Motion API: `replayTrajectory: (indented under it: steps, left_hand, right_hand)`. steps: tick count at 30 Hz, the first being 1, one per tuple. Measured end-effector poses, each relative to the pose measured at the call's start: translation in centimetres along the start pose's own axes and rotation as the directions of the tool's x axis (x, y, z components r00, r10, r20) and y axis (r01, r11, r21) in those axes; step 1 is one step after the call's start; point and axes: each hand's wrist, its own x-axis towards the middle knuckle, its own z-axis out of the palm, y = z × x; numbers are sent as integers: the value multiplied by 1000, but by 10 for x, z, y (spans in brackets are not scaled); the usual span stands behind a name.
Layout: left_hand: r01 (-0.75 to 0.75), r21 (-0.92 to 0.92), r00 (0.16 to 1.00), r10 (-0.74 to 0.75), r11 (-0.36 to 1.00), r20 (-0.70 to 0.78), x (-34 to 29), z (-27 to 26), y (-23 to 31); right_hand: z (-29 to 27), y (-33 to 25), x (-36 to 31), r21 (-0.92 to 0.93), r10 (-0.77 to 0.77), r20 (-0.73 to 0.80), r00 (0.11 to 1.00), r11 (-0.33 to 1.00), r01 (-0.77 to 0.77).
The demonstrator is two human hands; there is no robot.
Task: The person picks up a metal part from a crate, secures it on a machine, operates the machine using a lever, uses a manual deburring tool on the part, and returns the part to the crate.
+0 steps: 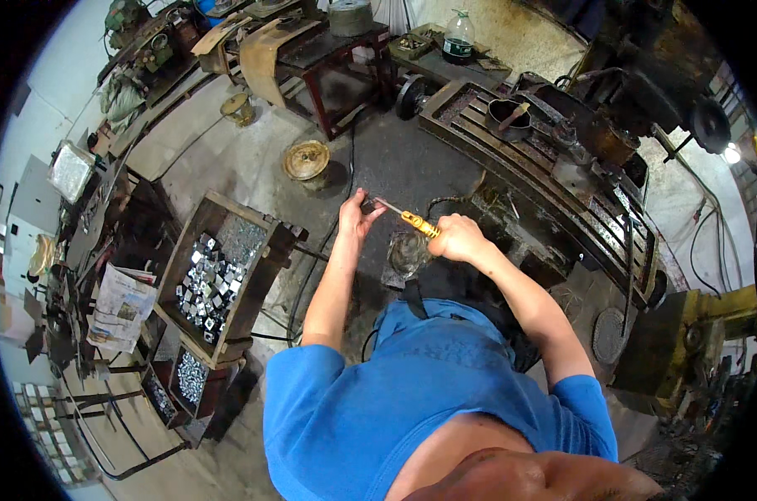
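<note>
My right hand (460, 240) is closed around the yellow handle of a slim-shafted hand tool (419, 223). Whether it is a file or a screwdriver cannot be made out. The shaft points left and slightly away from me, its tip reaching the fingers of my left hand (356, 215). Between those fingers I pinch a small dark metal piece (368, 204), partly hidden by them. Both hands are held in front of me, above the dark floor.
To the left stands a wooden box (249, 294) full of shiny metal blocks, with bins of smaller parts below it. A round stool (306, 159) is ahead. At the right, a machine's slotted table (479, 134) carries a pot (519, 130) with a brush.
</note>
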Motion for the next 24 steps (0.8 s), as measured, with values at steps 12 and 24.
replayTrajectory:
  steps: [12, 24]
  left_hand:
    - [-756, 618, 644, -72, -216, 762, -68, 39, 50]
    - [-911, 376, 386, -29, -171, 922, -78, 87, 42]
  right_hand:
    - [-41, -1, -26, 92, 43, 215, 976, 994, -64]
    - [-61, 27, -68, 332, 24, 168, 985, 940, -80]
